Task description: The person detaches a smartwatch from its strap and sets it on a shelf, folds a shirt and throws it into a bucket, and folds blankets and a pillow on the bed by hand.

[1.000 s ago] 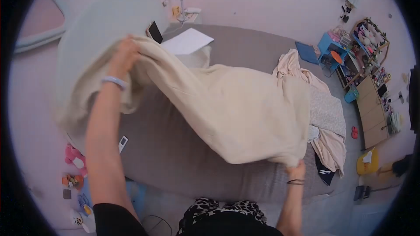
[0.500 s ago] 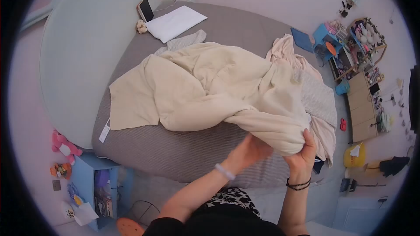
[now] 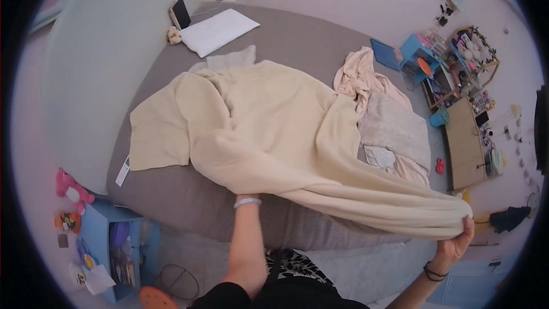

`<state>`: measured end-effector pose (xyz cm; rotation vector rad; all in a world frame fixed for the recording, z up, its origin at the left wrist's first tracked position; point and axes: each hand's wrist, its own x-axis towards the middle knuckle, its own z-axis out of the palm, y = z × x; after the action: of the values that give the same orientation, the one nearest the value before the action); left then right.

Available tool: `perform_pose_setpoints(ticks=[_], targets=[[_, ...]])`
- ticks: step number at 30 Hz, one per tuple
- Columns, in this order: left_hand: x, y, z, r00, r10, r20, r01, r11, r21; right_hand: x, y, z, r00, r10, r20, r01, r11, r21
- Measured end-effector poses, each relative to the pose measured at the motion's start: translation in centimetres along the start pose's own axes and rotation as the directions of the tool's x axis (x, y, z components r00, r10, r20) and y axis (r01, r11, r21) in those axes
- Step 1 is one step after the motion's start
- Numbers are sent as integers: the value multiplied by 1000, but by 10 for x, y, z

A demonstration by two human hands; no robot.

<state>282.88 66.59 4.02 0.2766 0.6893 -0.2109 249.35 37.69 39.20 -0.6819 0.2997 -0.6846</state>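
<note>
- Half a second ago both hands met at the near edge of the grey ribbed mattress [image 3: 297, 40], bunching one twisted end of the large cream fleece blanket [image 3: 269, 131]. Now they are apart, and the blanket is drawn out sideways.
- Right hand [image 3: 457, 243]: moved out past the mattress's near right corner. Fingers curled and pinched over the gathered corner of the cream blanket, thumb side up; black bead bracelet at the wrist.
- Left hand [image 3: 243, 193]: only the wrist, with its pale bead bracelet, shows at the near edge. The hand itself is under the blanket's fold, so I cannot tell how its fingers stand.
- Blanket now: most lies on the middle of the mattress, its left flap flat toward the near left corner; a long roll runs from the centre to the right hand, off the edge and clear of the surface.
- Judgement: the bunched end has been pulled into a stretched edge, so the cloth is being opened out rather than gathered.
- Writing: a white tag [image 3: 122, 171] hangs at the blanket's near left edge; its print is too small to read. No brand legible anywhere.
- Also on the mattress: a white flat pillow [image 3: 217, 31] at the far edge and a pink-beige crumpled garment [image 3: 357, 77] toward the right edge.
</note>
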Motion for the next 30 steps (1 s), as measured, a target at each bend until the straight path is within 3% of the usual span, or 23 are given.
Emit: perform_pose_setpoints(ticks=[4,6,8,11,13,14,15,16,17,18,19,20,21,22,23,25,26,28,29,30], targets=[[-38,113,35,981,193,35,-196,965,177,24,-18,-23,984,-31,-177,39,998,41],[-69,178,72,941,298,161,-337,872,354,59,-3,-76,983,118,-138,-102,988,113],[-88,251,103,749,300,591,-650,506,567,87,37,-105,952,128,-279,-114,991,67],[-151,268,236,479,247,842,-877,88,473,123,76,-83,922,217,-320,-194,975,104],[-186,246,317,247,191,950,-962,-69,264,163,0,-136,999,47,-20,-47,999,-5],[-199,227,347,136,161,978,-985,-86,151,182,-37,-162,990,-41,131,44,999,-21],[-209,204,369,70,147,987,-997,-29,75,170,-74,-136,977,-171,128,185,977,-103],[-218,182,383,203,185,962,-935,329,134,141,-110,-97,929,-350,119,369,890,-269],[-226,158,376,220,178,959,-960,214,181,105,-144,-60,822,-548,156,537,653,-534],[-233,144,365,241,169,956,-969,100,226,61,-173,-16,629,-722,289,556,157,-816],[-212,142,353,185,70,980,-980,-68,189,11,-190,32,403,-757,514,329,-404,-854],[-176,137,332,149,-42,988,-964,-228,135,-26,-197,70,211,-666,716,129,-707,-696],[-139,129,301,50,-102,994,-828,-561,-16,-49,-198,105,86,-571,817,2,-819,-573],[-111,124,267,-23,-197,980,-571,-802,-175,-62,-208,111,76,-665,743,122,-733,-669],[-103,128,235,347,-253,903,-540,-841,-29,-69,-191,129,86,-656,750,104,-742,-662],[-64,136,184,639,-244,730,-524,-832,181,-81,-142,180,171,-760,627,37,-631,-775],[-58,129,175,754,-262,603,-529,-785,321,-84,-156,178,168,-753,636,13,-644,-765],[-9,113,139,769,-280,575,-580,-685,442,-83,-197,173,101,-394,913,-107,-917,-384],[-1,102,125,772,-288,567,-586,-670,457,-86,-166,201,362,-455,813,-126,-888,-441],[6,91,111,660,-216,719,-692,-549,470,-80,-166,207,365,-436,823,-125,-898,-421]])
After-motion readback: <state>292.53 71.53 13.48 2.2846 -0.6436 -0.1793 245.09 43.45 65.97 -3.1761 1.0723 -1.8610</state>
